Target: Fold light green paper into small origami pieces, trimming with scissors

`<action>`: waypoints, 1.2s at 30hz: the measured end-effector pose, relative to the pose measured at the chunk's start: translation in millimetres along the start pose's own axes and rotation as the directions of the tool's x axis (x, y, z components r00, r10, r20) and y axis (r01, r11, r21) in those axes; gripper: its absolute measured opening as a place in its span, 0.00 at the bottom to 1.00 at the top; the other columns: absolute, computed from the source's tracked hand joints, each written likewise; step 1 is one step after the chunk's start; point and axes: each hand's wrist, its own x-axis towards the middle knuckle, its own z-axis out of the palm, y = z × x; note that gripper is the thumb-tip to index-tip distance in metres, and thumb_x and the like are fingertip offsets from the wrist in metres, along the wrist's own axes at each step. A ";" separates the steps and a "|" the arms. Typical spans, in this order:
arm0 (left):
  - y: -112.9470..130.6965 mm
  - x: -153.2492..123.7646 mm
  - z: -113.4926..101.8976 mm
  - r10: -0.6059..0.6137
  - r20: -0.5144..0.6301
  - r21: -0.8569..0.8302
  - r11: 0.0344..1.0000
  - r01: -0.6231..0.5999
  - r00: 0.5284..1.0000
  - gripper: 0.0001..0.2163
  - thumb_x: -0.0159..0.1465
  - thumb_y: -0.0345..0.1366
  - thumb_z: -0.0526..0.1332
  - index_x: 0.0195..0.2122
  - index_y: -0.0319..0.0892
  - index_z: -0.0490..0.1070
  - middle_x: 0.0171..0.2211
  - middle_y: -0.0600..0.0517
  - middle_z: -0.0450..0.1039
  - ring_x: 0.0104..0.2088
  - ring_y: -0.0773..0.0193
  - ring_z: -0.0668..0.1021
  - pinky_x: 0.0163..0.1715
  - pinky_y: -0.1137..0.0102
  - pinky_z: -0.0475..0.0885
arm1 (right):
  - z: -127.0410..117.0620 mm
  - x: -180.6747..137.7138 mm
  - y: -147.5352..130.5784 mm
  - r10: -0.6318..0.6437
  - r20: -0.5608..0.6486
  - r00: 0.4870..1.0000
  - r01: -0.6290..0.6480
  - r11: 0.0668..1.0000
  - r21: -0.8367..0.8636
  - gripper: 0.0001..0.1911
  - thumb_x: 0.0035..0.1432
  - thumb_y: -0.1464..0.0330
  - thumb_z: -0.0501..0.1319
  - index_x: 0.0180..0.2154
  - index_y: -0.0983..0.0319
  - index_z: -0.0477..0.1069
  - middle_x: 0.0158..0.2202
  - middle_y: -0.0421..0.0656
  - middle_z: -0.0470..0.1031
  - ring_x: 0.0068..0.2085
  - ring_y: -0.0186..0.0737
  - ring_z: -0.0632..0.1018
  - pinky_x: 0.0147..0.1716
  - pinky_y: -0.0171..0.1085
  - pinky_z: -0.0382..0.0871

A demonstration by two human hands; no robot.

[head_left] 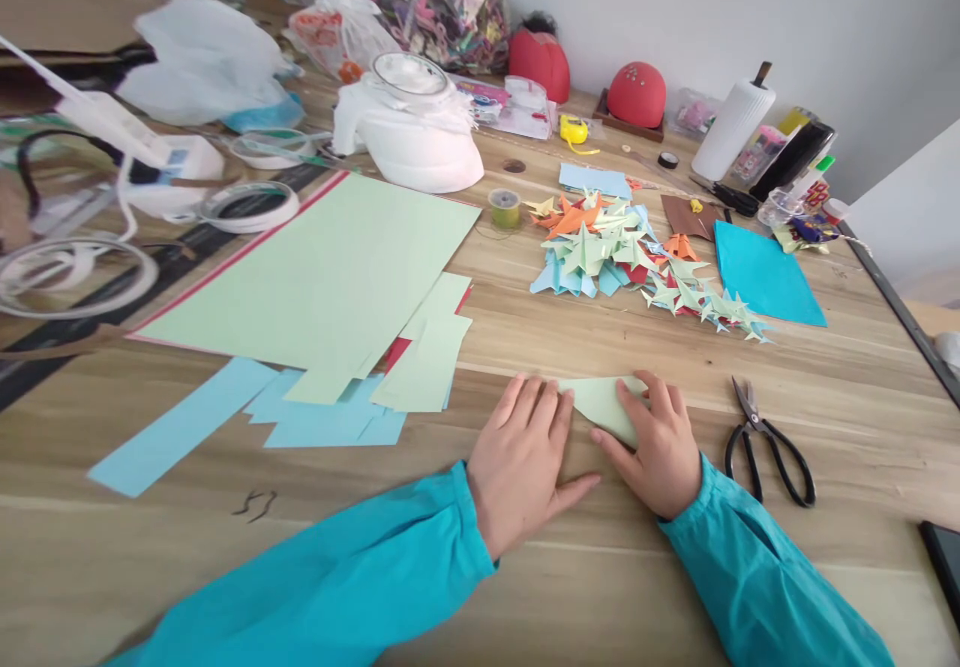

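- The left hand lies flat, palm down on the surface, with fingers stretched forward and thumb pointing right; it grasps nothing, and its fingertips rest at the left end of a small green paper piece.
- The right hand bends over the right part of that piece, thumb near and fingers farther away; whether it pinches the paper or only presses it, I cannot tell.
- The green paper piece lies between the hands, toward the near side of the surface, partly covered by the fingers.
- Black-handled scissors lie just right of the right hand, blades pointing far and slightly apart.
- Farther back, beyond the hands, is a heap of folded paper stars in green, blue, orange and red, trailing off to the right.
- A turquoise sheet lies right of the heap.
- To the left is a large green sheet with a red edge along its far left side; green strips and blue strips lie at its near side.
- A yellow spool stands between the large sheet and the stars, and a yellow tape measure sits farther back.
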 end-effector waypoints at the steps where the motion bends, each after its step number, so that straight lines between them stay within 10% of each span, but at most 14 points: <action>1: -1.1 0.1 -0.1 0.012 0.001 -0.003 1.000 -0.012 1.000 0.35 0.55 0.59 0.53 0.54 0.34 0.67 0.51 0.35 0.68 0.54 0.43 0.66 0.58 0.52 0.52 | -0.2 0.2 -0.3 0.001 -0.001 1.000 -0.001 1.000 0.001 0.28 0.56 0.52 0.55 0.49 0.66 0.69 0.51 0.56 0.63 0.46 0.53 0.66 0.46 0.51 0.65; 10: 3.3 -2.1 -0.1 0.039 -0.014 -0.089 0.995 -0.040 0.999 0.34 0.49 0.66 0.53 0.53 0.55 0.68 0.52 0.41 0.65 0.55 0.41 0.63 0.55 0.47 0.54 | -0.1 1.2 -2.1 0.033 0.007 0.999 -0.033 0.999 -0.004 0.29 0.55 0.51 0.55 0.48 0.66 0.70 0.50 0.55 0.64 0.45 0.52 0.67 0.46 0.49 0.64; 19: 19.6 -4.2 5.7 0.104 -0.016 -0.113 0.988 -0.105 0.994 0.33 0.59 0.58 0.48 0.54 0.35 0.67 0.54 0.35 0.64 0.58 0.46 0.62 0.58 0.54 0.54 | -0.6 2.5 -2.1 0.029 0.013 0.999 -0.029 0.999 -0.017 0.29 0.56 0.50 0.53 0.48 0.67 0.70 0.50 0.55 0.64 0.44 0.50 0.67 0.47 0.48 0.63; 36: 30.8 -6.5 0.2 0.155 0.059 -0.243 0.960 -0.137 0.986 0.29 0.55 0.62 0.51 0.48 0.49 0.72 0.60 0.41 0.57 0.62 0.35 0.51 0.55 0.41 0.49 | 2.4 3.5 1.5 0.035 0.025 0.999 -0.035 0.999 -0.003 0.31 0.55 0.49 0.53 0.48 0.67 0.71 0.50 0.55 0.64 0.45 0.50 0.67 0.48 0.47 0.62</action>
